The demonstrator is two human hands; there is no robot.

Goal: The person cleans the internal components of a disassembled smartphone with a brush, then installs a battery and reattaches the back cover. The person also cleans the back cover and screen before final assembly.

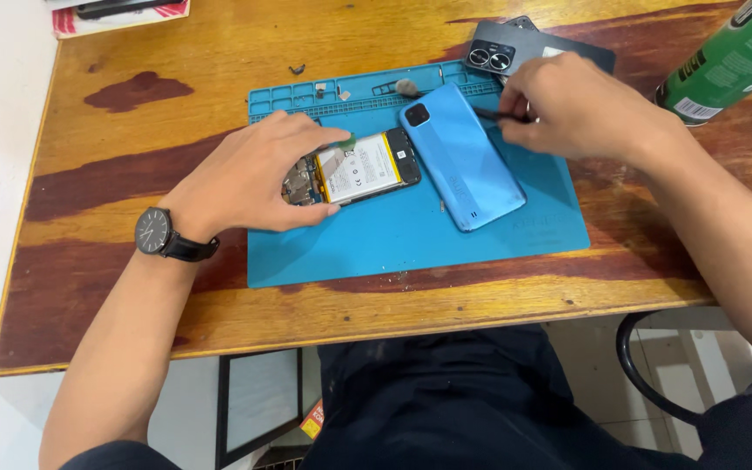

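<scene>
Back cover (463, 161) already off and lying on the blue mat (411, 239) beside the opened phone (363, 167) (battery exposed, not yet lifted), which the left hand (258, 174) presses flat, ungrasped, while the right hand (572, 104) pinches a thin dark tool (498, 113).

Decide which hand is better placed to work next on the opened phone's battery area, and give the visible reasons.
Probably the right hand: it already holds a thin dark tool and is free to move. The left hand lies flat over the opened phone on the blue mat, steadying it.
</scene>
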